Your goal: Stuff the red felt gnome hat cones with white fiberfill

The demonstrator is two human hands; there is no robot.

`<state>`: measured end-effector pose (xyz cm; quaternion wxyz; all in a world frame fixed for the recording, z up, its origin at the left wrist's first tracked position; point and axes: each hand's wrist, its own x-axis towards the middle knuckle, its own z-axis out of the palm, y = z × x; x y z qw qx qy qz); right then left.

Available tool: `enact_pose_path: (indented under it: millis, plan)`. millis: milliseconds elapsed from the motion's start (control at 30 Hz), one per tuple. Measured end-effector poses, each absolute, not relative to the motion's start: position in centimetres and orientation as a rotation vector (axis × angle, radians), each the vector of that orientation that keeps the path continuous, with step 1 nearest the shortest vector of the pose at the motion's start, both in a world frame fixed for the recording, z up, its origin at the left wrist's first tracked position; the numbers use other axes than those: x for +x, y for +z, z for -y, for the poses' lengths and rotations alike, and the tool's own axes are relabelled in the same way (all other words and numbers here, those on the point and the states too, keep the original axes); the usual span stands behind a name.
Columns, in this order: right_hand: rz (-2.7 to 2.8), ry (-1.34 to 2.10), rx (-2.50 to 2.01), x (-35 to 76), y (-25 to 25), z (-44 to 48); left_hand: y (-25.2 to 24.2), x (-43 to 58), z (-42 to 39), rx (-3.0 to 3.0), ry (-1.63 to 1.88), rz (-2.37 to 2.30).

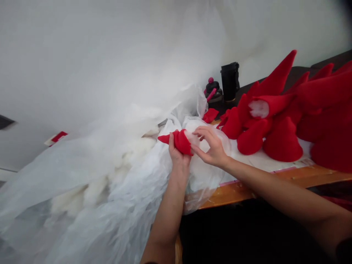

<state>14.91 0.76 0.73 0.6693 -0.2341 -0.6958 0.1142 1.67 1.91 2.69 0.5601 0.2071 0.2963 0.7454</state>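
My left hand point(177, 156) grips a red felt cone point(180, 142), its pointed tip sticking out to the left. My right hand point(210, 146) is right beside the cone's open end, its thumb and fingers pinching a tuft of white stuffing point(191, 137). Below both hands, a large clear plastic bag point(82, 176) holds loose white fibre stuffing point(96, 187). To the right lies a heap of red felt cones point(283, 141), one with white stuffing showing at its mouth point(258, 109).
A wooden table edge point(236, 192) runs beneath the bag and cones, with white sheet material on top. A black bottle point(229, 81) and a dark container with pink parts point(213, 93) stand behind the cones. A white wall point(110, 55) rises behind.
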Motion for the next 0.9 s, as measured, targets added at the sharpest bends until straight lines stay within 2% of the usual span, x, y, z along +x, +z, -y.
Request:
enact_pose_path:
  millis: [167, 300, 433, 533, 600, 667, 700, 833, 900]
  plan:
    - [1.71, 0.247, -0.381, 14.0, -0.4, -1.3, 2.8, 2.4, -1.6, 0.47, 1.725, -0.65]
    - [1.867, 0.469, -0.379, 14.3, 0.0, -1.1, 2.5, 3.0, -1.3, 0.612, 1.721, -0.646]
    - [1.807, 1.069, -0.43, 15.2, 1.0, -1.0, 1.9, 3.6, -0.8, 0.773, 1.707, -0.727]
    - [1.489, 1.628, -0.341, 15.3, 1.4, -0.8, 1.8, 3.9, -0.3, 0.839, 1.667, -0.766]
    - [1.317, 1.814, -0.308, 15.2, 1.5, -0.7, 1.8, 4.0, 0.0, 0.879, 1.6, -0.739]
    - [1.38, 1.744, -0.383, 15.1, 1.4, -0.7, 1.9, 4.0, 0.1, 0.886, 1.56, -0.721]
    - [1.501, 1.603, -0.445, 15.2, 1.4, -0.7, 2.0, 4.0, 0.1, 0.875, 1.562, -0.714]
    - [1.975, 0.722, -0.596, 15.7, 1.2, -1.2, 2.2, 4.1, -0.1, 0.798, 1.604, -0.666]
    - [2.023, 0.509, -0.618, 15.9, 1.1, -1.4, 2.3, 4.3, -0.2, 0.802, 1.615, -0.668]
